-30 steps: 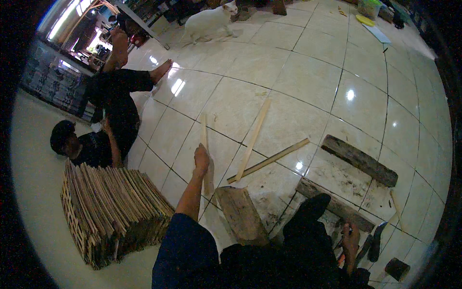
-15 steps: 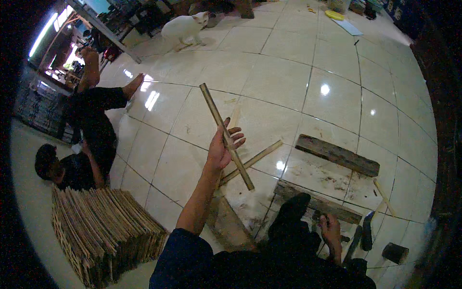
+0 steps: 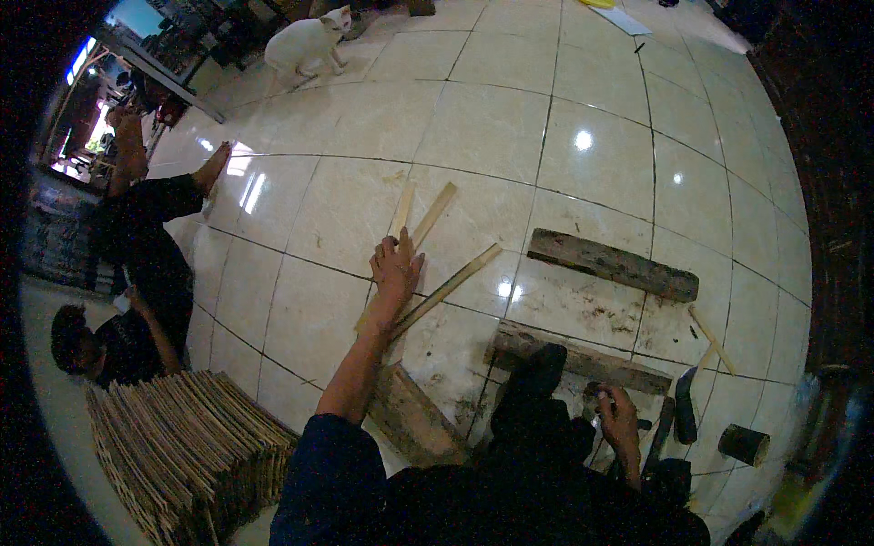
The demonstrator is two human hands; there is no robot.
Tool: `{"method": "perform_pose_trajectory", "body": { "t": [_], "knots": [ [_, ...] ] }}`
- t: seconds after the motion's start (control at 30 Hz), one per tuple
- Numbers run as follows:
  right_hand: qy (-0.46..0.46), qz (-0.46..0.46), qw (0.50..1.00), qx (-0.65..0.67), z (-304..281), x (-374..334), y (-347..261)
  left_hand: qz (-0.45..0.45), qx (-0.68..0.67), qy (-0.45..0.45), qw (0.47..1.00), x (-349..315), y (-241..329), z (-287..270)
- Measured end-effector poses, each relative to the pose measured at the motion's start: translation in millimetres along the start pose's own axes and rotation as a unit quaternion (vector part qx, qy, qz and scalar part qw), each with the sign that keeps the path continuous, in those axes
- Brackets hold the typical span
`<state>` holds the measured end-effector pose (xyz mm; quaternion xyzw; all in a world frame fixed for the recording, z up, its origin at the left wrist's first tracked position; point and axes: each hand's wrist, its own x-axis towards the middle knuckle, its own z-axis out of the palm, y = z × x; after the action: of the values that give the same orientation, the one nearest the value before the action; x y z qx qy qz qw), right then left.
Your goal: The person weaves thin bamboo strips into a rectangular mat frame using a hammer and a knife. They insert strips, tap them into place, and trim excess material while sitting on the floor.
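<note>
My left hand (image 3: 397, 273) reaches forward low over the tiled floor, back of the hand up, fingers curled down onto a pale wooden strip (image 3: 433, 215) that runs beneath it. A second pale strip (image 3: 402, 207) lies just beside its fingertips. Right of the wrist, another strip (image 3: 448, 289) rests slantwise on the tiles. My right hand (image 3: 618, 420) stays low by my leg, its fingers closed round a dark thing too dim to make out. Close by lie a dark-handled blade (image 3: 687, 414) and a dark, long tool (image 3: 662, 437).
Weathered wood blocks lie ahead (image 3: 612, 265), by my foot (image 3: 592, 357) and near my left forearm (image 3: 414, 414). A tall stack of thin slats (image 3: 196, 450) stands left. Beyond it a person (image 3: 137, 273) reclines. A white cat (image 3: 308, 47) is far off. A dark cylinder (image 3: 744, 445) sits right.
My left hand has turned over and lowered the strip it held up to the floor, beside another one. My right hand has barely moved. The whole view has shifted slightly.
</note>
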<state>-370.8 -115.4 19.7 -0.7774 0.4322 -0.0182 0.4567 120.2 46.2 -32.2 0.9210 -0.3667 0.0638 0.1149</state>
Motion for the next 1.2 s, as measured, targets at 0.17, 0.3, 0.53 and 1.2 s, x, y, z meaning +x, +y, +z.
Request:
{"method": "perform_pose_trajectory", "body": {
  "t": [0.17, 0.3, 0.53, 1.2],
  "knots": [
    [0.019, -0.053, 0.998, -0.041, 1, -2, -3, 0.077, -0.022, -0.057, 0.995, -41, 31, 13],
    [-0.015, 0.015, 0.999, 0.025, -5, -5, -17, 0.014, -0.041, -0.12, 0.992, -49, 49, 39],
    [0.001, -0.013, 1.0, 0.001, -4, -11, -13, 0.039, -0.074, -0.111, 0.99, -53, 47, 54],
    [0.07, 0.038, 0.997, 0.017, -20, -42, -58, -0.025, -0.61, 0.002, 0.792, 21, 132, -134]
  ]
}}
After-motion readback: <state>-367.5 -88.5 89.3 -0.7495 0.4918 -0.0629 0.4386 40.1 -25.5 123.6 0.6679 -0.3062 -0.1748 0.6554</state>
